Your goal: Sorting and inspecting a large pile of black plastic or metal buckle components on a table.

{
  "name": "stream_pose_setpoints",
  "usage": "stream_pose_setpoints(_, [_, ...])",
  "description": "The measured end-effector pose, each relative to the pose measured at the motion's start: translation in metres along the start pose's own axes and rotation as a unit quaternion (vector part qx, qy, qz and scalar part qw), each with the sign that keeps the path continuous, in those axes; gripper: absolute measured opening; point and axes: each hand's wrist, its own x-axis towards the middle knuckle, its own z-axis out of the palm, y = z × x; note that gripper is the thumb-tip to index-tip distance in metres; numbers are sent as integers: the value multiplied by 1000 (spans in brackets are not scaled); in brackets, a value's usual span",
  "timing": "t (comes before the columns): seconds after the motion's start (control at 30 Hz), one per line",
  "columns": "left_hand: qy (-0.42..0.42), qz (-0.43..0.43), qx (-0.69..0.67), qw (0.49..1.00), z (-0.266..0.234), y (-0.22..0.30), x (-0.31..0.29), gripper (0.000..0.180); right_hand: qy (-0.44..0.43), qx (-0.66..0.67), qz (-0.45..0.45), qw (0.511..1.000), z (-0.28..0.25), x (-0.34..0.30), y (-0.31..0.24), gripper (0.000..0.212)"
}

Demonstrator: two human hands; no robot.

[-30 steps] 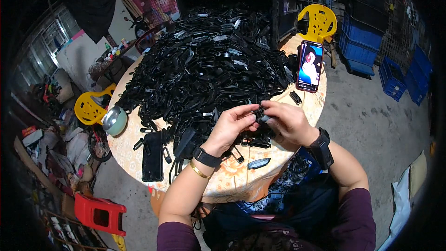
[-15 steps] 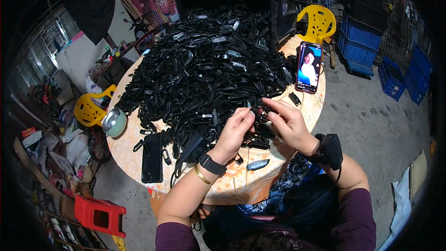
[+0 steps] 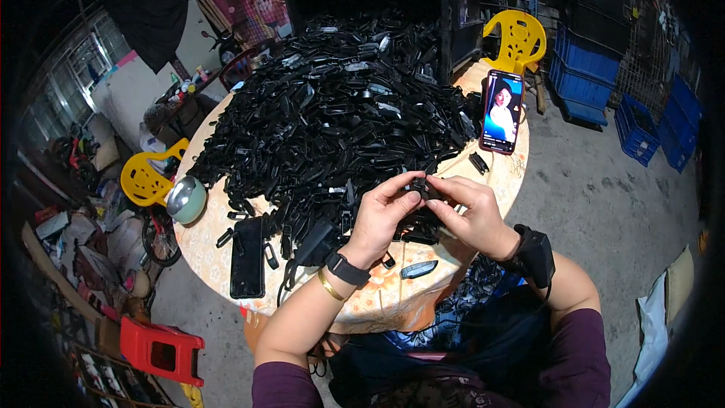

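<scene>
In front of a big heap of small black plastic pieces (image 3: 340, 121), my two hands meet at the fingertips. My left hand (image 3: 381, 215) pinches a small black plastic piece (image 3: 424, 189) between thumb and fingers. On its other side, my right hand (image 3: 476, 215) grips the same piece with thumb and index finger. Most of the piece is hidden by the fingers, so its exact kind does not show. A longer grey-black piece (image 3: 419, 269) lies on the tablecloth below my hands, and one stray black piece (image 3: 479, 163) rests to their right.
The round table (image 3: 215, 253) has a patterned cloth. A lit phone (image 3: 501, 113) stands at its right, a dark phone (image 3: 247, 257) lies at left, and a metallic bowl (image 3: 186, 200) sits by the left edge. Around stand yellow chairs (image 3: 516, 36), a red stool (image 3: 162, 349) and blue crates (image 3: 581, 68).
The fingertips of both hands have come closer together around the small piece. My right index finger, stretched out before, is now bent down onto it.
</scene>
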Motion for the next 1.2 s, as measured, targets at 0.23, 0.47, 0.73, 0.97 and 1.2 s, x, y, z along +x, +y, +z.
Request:
stream_pose_setpoints(0.23, [22,119,231,965,-1,3,-2,31,24,-33,-41,998,-1,-3,-1,30])
stream_pose_setpoints(0.47, [42,43,126,990,13,8,-9,30,24,-144,-98,984,-2,-1,-7,34])
stream_pose_setpoints(0.73, [8,58,112,992,3,12,-5,26,-87,67,137,984,-3,-1,1,34])
stream_pose_setpoints(0.97, [-51,119,191,973,2,20,-8,23,-42,-39,-7,998,2,-5,-1,25])
stream_pose_setpoints(1.2, [-128,-58,179,974,5,43,-12,24,-168,122,180,962,-45,24,34,26])
